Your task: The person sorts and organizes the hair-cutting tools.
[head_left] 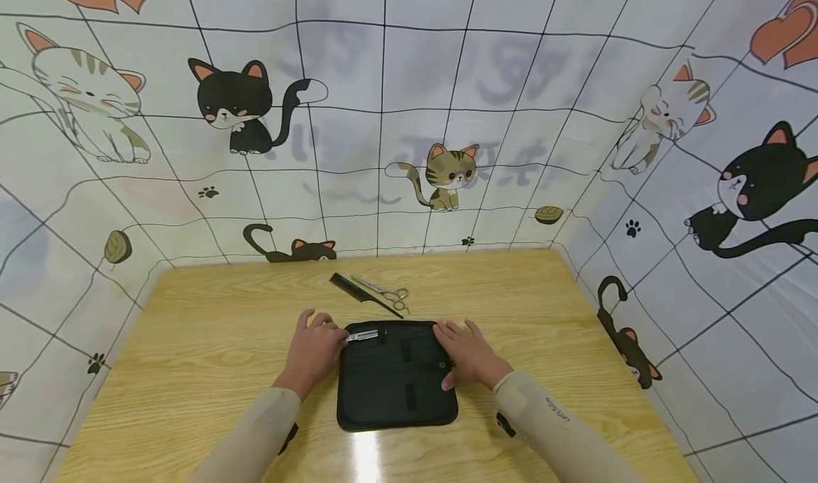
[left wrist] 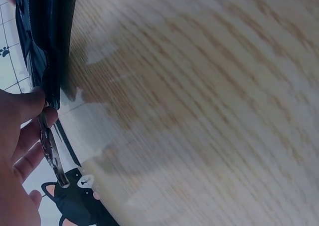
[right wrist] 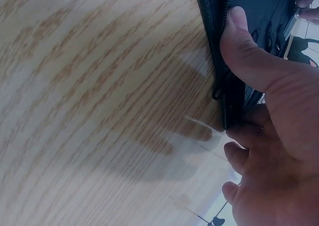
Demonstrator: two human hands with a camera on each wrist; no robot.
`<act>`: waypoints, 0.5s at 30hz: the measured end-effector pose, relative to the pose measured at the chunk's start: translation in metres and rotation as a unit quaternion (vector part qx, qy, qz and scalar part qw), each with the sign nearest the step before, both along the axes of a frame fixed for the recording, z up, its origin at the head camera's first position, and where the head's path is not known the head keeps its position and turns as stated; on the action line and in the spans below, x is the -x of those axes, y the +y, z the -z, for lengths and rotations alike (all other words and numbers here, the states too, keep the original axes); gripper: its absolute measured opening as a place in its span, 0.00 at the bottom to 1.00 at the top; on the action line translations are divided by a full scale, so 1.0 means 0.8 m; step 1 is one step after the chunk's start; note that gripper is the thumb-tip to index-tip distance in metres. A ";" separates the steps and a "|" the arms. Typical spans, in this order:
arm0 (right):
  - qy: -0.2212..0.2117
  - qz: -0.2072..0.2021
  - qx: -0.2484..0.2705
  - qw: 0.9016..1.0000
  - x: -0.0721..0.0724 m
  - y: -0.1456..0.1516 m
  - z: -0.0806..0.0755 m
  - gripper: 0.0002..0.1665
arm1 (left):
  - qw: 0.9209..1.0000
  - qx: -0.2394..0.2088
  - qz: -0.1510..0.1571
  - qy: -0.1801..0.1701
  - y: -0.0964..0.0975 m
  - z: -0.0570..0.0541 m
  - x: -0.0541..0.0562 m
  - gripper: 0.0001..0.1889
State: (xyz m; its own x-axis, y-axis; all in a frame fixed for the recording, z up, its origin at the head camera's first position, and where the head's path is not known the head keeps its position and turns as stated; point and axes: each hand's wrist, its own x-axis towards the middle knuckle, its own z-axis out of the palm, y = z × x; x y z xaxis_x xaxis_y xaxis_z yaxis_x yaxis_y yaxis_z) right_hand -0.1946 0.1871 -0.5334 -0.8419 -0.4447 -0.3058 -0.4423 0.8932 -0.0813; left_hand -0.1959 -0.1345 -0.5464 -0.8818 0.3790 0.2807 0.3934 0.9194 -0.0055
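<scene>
A flat black zippered case (head_left: pixel 383 405) lies spread on the wooden table, with dark straps on its inner face. At its upper left corner, my left hand (head_left: pixel 314 348) pinches a pair of silver scissors (left wrist: pixel 50 146) near the handles; their blades (head_left: pixel 364 335) lie over the case and point right toward a small strap. My right hand (head_left: pixel 469 355) grips the case's right edge. In the right wrist view its thumb (right wrist: pixel 239 21) presses on top beside the zipper, and the other fingers curl at the corner.
Beyond the case lie a black tail comb (head_left: pixel 348 285) and a second pair of silver scissors (head_left: pixel 386 293), close together on the table (head_left: pixel 224 312). Cat-printed cloth (head_left: pixel 358 142) walls off the table's back and sides.
</scene>
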 end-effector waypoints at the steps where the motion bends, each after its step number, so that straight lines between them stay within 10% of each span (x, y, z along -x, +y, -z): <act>1: 0.000 -0.001 0.000 1.000 0.000 0.000 0.000 0.69 | 1.000 -0.004 0.001 0.000 0.000 0.001 0.000 0.05; 15: 0.002 -0.003 -0.005 1.000 -0.003 -0.001 -0.005 0.70 | 0.999 -0.046 0.000 -0.026 0.014 0.005 0.005 0.04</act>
